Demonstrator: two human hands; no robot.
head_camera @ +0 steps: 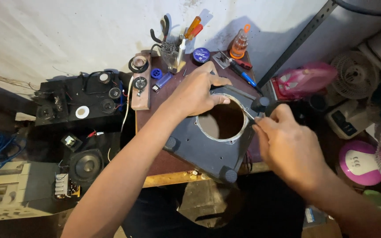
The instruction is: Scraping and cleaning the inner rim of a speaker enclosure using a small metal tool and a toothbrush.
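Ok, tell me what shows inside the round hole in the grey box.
Inside the round hole of the grey box only a plain brown surface shows. The left hand covers the hole's upper-left rim, and the box's deeper inside is hidden.

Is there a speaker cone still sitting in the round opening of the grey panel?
No, the round opening in the grey panel is empty, showing only dark brown behind it.

A dark grey box (208, 145) lies flat on the counter (155, 128), turned at a slant, near the front edge. It has a big round hole (222, 120) in the middle with a pale ring around it. Round black feet sit at its corners. A thin metal tool (248, 115) touches the hole's right rim.
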